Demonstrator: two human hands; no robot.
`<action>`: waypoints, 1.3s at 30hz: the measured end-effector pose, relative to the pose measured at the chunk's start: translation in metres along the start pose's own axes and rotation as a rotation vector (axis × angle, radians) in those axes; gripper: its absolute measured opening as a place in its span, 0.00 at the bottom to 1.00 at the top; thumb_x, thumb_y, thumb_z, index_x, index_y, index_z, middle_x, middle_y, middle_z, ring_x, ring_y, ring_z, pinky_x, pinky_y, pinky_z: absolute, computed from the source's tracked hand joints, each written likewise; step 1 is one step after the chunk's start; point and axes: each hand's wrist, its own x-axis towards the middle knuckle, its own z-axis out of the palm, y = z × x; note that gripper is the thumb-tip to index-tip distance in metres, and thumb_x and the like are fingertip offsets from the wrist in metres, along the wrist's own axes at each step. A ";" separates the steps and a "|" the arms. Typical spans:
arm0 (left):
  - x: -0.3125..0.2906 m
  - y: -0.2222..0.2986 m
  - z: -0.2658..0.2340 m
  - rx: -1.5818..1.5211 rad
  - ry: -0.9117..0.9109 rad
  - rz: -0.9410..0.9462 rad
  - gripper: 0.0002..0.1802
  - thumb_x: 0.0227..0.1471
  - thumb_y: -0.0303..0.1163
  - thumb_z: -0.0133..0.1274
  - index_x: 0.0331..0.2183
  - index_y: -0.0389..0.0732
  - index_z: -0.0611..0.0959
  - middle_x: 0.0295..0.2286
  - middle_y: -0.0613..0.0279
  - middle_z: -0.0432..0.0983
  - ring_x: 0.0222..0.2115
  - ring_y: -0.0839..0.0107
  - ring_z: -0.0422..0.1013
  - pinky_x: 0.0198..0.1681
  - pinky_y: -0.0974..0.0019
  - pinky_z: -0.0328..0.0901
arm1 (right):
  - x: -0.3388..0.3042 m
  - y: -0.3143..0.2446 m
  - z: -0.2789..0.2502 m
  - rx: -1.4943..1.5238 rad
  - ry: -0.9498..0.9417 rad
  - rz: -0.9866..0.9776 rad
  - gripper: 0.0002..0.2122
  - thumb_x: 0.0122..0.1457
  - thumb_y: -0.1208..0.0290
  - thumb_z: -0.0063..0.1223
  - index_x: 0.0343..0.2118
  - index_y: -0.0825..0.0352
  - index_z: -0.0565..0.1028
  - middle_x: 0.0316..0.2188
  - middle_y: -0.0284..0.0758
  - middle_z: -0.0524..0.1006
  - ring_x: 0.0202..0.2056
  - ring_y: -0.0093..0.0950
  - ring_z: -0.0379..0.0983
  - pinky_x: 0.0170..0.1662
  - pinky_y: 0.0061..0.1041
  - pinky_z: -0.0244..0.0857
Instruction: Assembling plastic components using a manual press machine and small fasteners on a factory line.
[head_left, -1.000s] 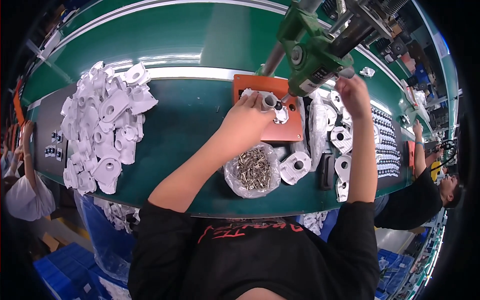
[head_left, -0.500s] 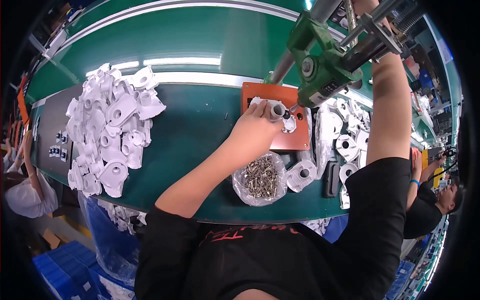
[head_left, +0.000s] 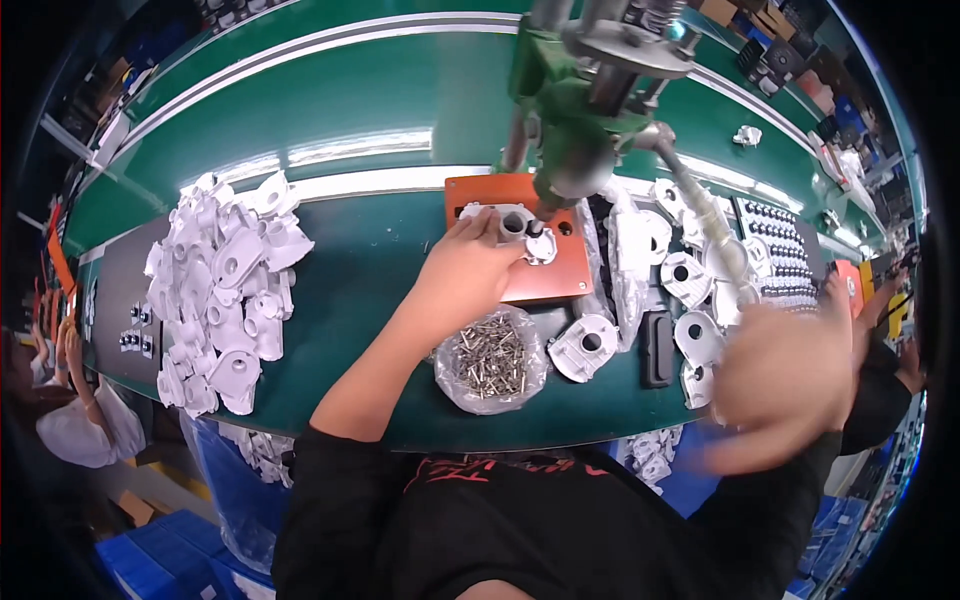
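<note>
A white plastic housing [head_left: 541, 248] lies on an orange fixture block [head_left: 556, 283]. My left hand [head_left: 468, 262] is closed over its left side, fingers round the upright tube. Above stands a green hand press [head_left: 580, 115], its lower tip down at a small dark part [head_left: 535, 228] on the housing; whether they touch I cannot make out. The press lever [head_left: 706, 212] slopes down to the right, and its end runs into my right hand [head_left: 780, 375]. That hand is motion-blurred but looks closed round the lever end.
A clear bag of metal screws [head_left: 492, 362] sits before the block. White housings are heaped [head_left: 232, 270] at left; more [head_left: 686, 280] lie at right by a black case [head_left: 657, 348] and rows of small dark parts [head_left: 778, 250]. Co-workers are on both sides.
My right hand has come down from the top of the view to the lower right, and the press lever has swung down with it. My left hand still holds the housing on the block.
</note>
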 end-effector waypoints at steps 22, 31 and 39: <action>0.048 -0.001 -0.047 0.050 -0.341 -0.132 0.30 0.37 0.44 0.58 0.44 0.42 0.72 0.35 0.52 0.74 0.38 0.55 0.71 0.41 0.56 0.65 | 0.049 0.227 -0.061 0.618 1.143 0.478 0.10 0.59 0.68 0.45 0.35 0.70 0.72 0.23 0.30 0.73 0.22 0.17 0.68 0.24 0.16 0.62; 0.038 -0.105 -0.057 0.143 0.136 -0.414 0.23 0.40 0.40 0.59 0.38 0.39 0.74 0.36 0.49 0.73 0.38 0.54 0.71 0.39 0.55 0.67 | 0.031 0.245 -0.045 -0.287 1.415 0.515 0.12 0.54 0.63 0.51 0.35 0.66 0.78 0.26 0.37 0.79 0.27 0.25 0.74 0.34 0.24 0.65; -0.031 -0.173 -0.067 0.137 0.120 -0.356 0.24 0.44 0.36 0.57 0.43 0.37 0.72 0.37 0.48 0.71 0.41 0.52 0.68 0.45 0.57 0.62 | 0.003 0.174 0.060 0.020 0.945 0.767 0.07 0.52 0.75 0.50 0.33 0.70 0.76 0.25 0.36 0.77 0.24 0.23 0.71 0.28 0.25 0.65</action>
